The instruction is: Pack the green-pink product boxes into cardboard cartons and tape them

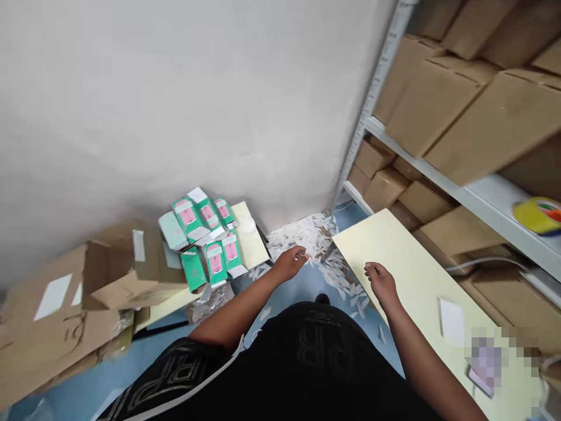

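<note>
My left hand (290,263) hangs in the air above the floor, its fingers loosely bent and apart, with nothing visible in them. To the right, my right hand (382,284) hovers over the edge of a cream tabletop (412,275), fingers curled in and apparently holding nothing. Several green boxes with pink panels (215,261) lie grouped on another cream table (252,242), left of my left hand. Some of their flaps stand open. Neither hand touches a box.
White paper scraps (302,234) litter the blue floor (298,286). An open cardboard carton (118,280) stands at left. Metal shelving (412,155) with brown cartons (438,99) rises at right, bearing a yellow roll (528,216). A white item (451,318) lies on the right table.
</note>
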